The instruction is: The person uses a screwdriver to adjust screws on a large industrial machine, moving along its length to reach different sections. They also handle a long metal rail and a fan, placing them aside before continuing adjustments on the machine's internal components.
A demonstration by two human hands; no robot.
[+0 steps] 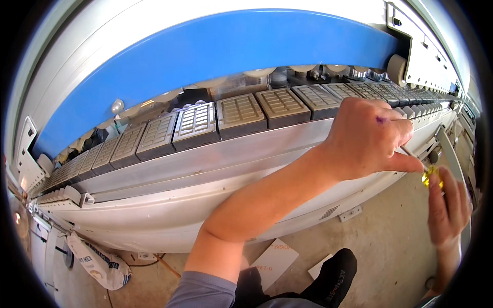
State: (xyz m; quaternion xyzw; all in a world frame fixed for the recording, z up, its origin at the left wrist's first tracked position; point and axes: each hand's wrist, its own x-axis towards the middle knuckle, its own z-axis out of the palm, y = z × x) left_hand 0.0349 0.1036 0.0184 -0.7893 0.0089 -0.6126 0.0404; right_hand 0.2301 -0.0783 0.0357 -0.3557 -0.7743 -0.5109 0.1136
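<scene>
Glossy blue painted panel [205, 51] over a matt, brushed grey metal rail [205, 154]. Ribbed, rubbery-looking dark pads [239, 114] in a chain, dusty and matt on top. Translucent yellow plastic handle [430, 177], shiny, gripped in the right hand [448, 205], with a thin bare metal shaft [411, 152] under the left hand [372, 136]. Rough, dull concrete floor [385, 241]. Soft grey cloth sleeve [203, 291]. Matt black shoe [334, 280]. Crumpled sack [100, 264], plastic-like, slightly glossy.
</scene>
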